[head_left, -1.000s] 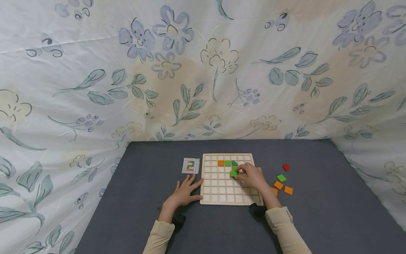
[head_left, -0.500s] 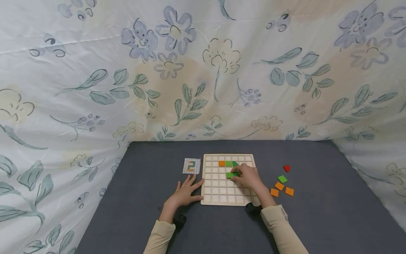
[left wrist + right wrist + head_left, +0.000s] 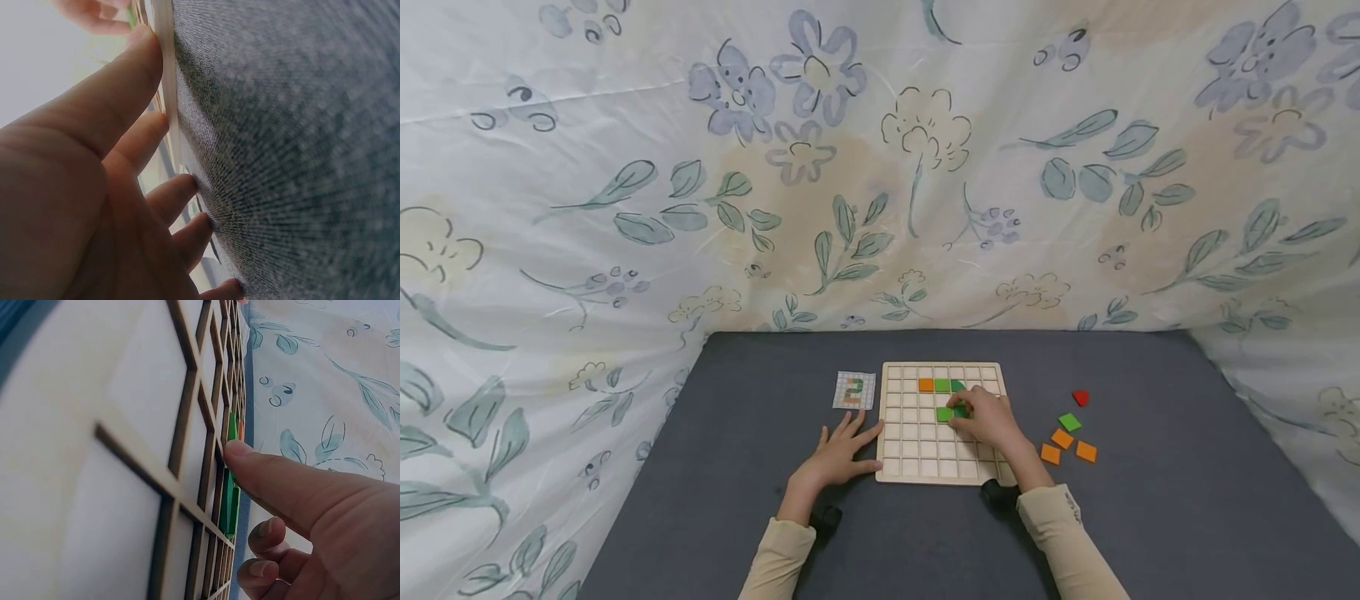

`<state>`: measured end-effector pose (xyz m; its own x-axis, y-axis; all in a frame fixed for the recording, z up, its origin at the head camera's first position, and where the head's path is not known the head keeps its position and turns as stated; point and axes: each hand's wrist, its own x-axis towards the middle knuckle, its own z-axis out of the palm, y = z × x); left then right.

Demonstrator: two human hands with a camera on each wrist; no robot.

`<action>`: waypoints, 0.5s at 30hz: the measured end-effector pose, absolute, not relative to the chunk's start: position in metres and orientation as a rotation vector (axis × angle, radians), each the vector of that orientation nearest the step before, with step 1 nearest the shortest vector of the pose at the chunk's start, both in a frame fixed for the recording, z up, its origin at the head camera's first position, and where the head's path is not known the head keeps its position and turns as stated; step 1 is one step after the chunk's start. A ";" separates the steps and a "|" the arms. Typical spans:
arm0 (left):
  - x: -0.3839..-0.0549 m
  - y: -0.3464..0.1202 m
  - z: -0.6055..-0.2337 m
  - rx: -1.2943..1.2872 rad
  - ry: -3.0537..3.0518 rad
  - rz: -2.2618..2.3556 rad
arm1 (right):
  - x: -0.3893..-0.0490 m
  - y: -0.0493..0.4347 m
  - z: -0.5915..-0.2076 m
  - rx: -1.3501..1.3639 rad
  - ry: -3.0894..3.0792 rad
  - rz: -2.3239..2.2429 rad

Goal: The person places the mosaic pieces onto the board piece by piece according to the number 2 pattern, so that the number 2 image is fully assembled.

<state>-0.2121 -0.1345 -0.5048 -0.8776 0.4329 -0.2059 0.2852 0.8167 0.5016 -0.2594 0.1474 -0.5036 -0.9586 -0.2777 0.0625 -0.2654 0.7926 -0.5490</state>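
Note:
In the head view, a pale wooden grid board lies on the table. My right hand is over its upper right part, index finger and thumb pinching the right side of a light green square tile. The right wrist view shows the thumb at that tile's edge; darker green pieces sit beside it. In the top part of the grid are an orange tile, a green tile and a dark green rounded piece. My left hand, fingers spread, touches the board's left edge.
A small printed pattern card lies left of the board. To the right are a red piece, a loose green tile and several orange tiles on the dark tablecloth. Floral cloth hangs behind the table.
My right hand has shifted slightly left and brought the tilted green square tile flat into a grid cell, then stayed there. The left hand keeps its place at the board's edge.

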 end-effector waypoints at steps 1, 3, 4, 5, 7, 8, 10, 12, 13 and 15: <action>-0.212 -0.134 -0.504 0.545 2.690 0.674 | -0.259 0.148 -0.503 -0.449 2.958 -0.899; -0.212 -0.134 -0.503 0.542 2.691 0.677 | -0.260 0.148 -0.503 -0.447 2.963 -0.898; -0.212 -0.134 -0.503 0.541 2.691 0.678 | -0.260 0.148 -0.503 -0.447 2.963 -0.899; -0.212 -0.133 -0.503 0.541 2.691 0.678 | -0.260 0.149 -0.503 -0.447 2.964 -0.900; -0.212 -0.133 -0.503 0.541 2.691 0.679 | -0.260 0.149 -0.502 -0.447 2.967 -0.895; -0.212 -0.133 -0.504 0.542 2.691 0.677 | -0.260 0.149 -0.503 -0.446 2.966 -0.893; -0.212 -0.133 -0.504 0.542 2.692 0.672 | -0.261 0.150 -0.503 -0.447 2.970 -0.885; -0.213 -0.133 -0.505 0.541 2.694 0.668 | -0.261 0.151 -0.503 -0.452 2.975 -0.876; -0.213 -0.133 -0.505 0.542 2.695 0.666 | -0.261 0.151 -0.503 -0.455 2.978 -0.871; -0.213 -0.132 -0.505 0.544 2.696 0.659 | -0.261 0.151 -0.503 -0.459 2.976 -0.874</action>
<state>-0.2127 -0.1324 -0.5054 -0.8790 0.4296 -0.2068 0.2857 0.8218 0.4930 -0.2612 0.1513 -0.5034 -0.9572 -0.2793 0.0758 -0.2759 0.8019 -0.5300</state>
